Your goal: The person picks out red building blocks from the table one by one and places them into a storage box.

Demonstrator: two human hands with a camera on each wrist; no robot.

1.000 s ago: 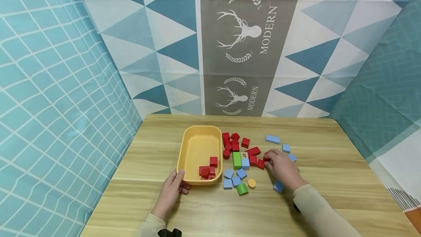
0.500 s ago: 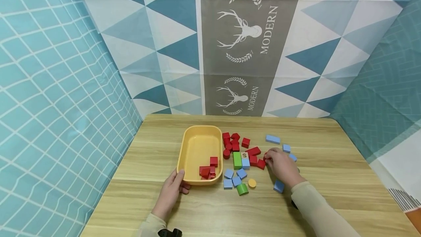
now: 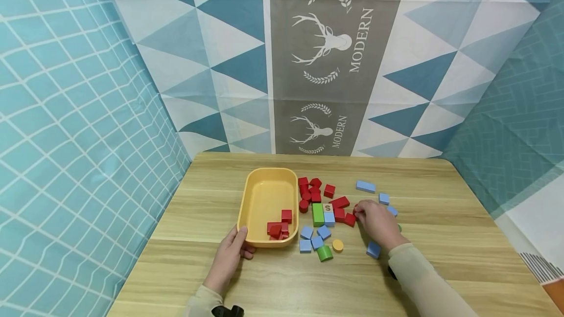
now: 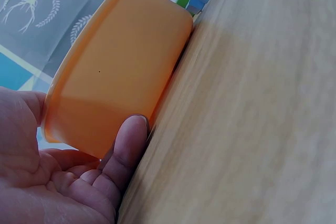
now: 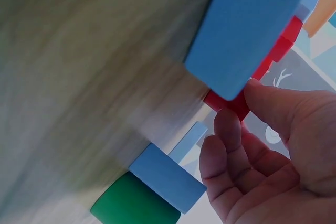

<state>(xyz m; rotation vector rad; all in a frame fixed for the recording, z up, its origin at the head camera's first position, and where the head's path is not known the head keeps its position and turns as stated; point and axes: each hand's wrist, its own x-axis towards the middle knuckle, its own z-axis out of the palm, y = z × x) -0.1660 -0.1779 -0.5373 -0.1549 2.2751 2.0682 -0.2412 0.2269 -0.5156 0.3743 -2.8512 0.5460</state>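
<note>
Right hand (image 3: 377, 223) shifted slightly, pinching red block (image 5: 235, 105)

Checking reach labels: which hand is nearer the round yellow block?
Right. The right hand is right of and beyond the round yellow block; the left hand is farther off to its left, at the yellow tray.

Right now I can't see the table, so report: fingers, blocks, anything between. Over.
Left fingers holding yellow tray by its near-left corner. Right fingers pinching red block. Green block, more red blocks between it and tray.

MODERN — twice on grey wall panel (image 3: 328, 57); S — on small block (image 3: 327, 208).
</note>
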